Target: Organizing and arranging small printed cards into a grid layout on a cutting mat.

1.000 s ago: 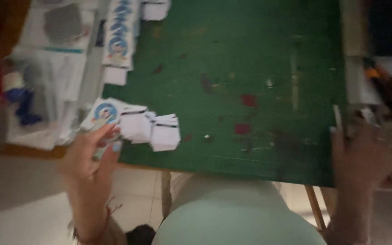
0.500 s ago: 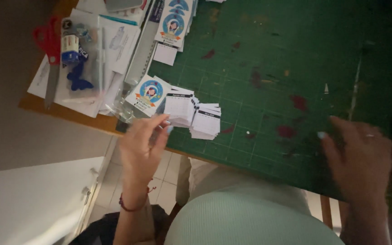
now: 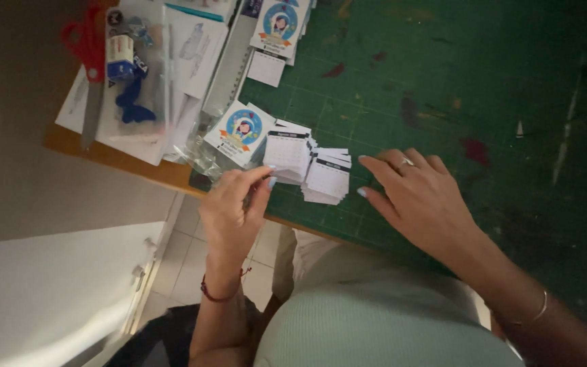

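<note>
**Small paper slips on green cutting mat**

Landmark: stack of white printed slips [image 3: 307, 166], lying on the cutting mat [image 3: 443, 81] near its front edge.
- Left hand [image 3: 232, 211]: fingers [image 3: 263, 178] pinched on the stack's left edge.
- Right hand [image 3: 419, 197]: just right of the stack, fingers spread flat, holding nothing.
- Round-emblem card [image 3: 239, 130]: touching the stack's left.
- Red scissors [image 3: 90, 61]: far left, on the tabletop [image 3: 123, 160].

Dim warm light, soft focus overall, right side dark, bottom-left corner brighter.
</note>
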